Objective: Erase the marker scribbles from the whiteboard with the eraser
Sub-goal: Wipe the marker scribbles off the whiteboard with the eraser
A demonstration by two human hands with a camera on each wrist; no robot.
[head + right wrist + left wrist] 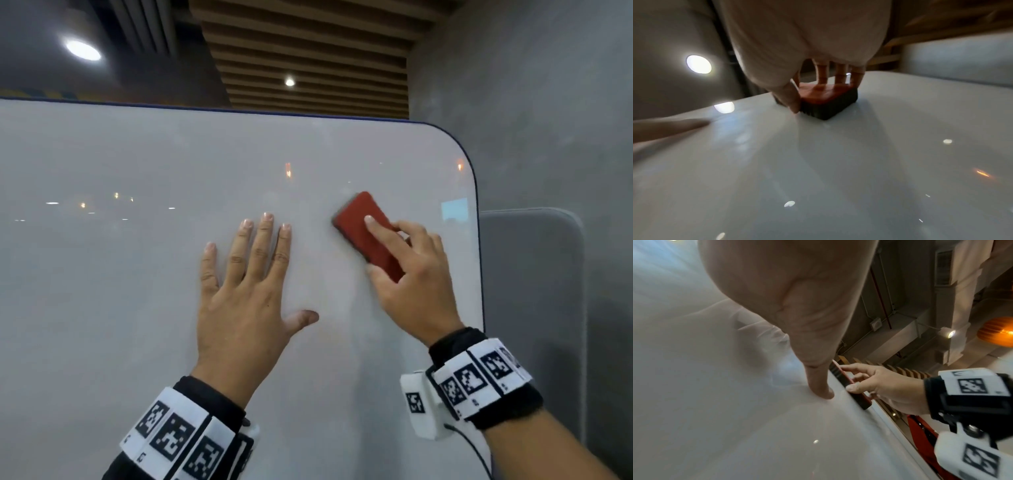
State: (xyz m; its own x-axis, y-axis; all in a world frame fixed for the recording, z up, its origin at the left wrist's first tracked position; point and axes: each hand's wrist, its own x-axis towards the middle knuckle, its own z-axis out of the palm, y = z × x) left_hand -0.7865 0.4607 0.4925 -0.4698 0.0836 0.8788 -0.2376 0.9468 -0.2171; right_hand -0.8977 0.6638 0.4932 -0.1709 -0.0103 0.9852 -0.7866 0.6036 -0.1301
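Head view: we press our left hand (245, 301) flat on the whiteboard (120, 274), fingers straight and spread, while our right hand (407, 274) grips the red eraser (366, 229) against the whiteboard near its right edge, just right of the left hand's fingertips (266, 217).

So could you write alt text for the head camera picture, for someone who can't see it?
A right hand holds a red eraser against a whiteboard near its right edge. The left hand lies flat on the board beside it, fingers spread. No marker scribbles show; both wrists wear bands with black-and-white square codes.
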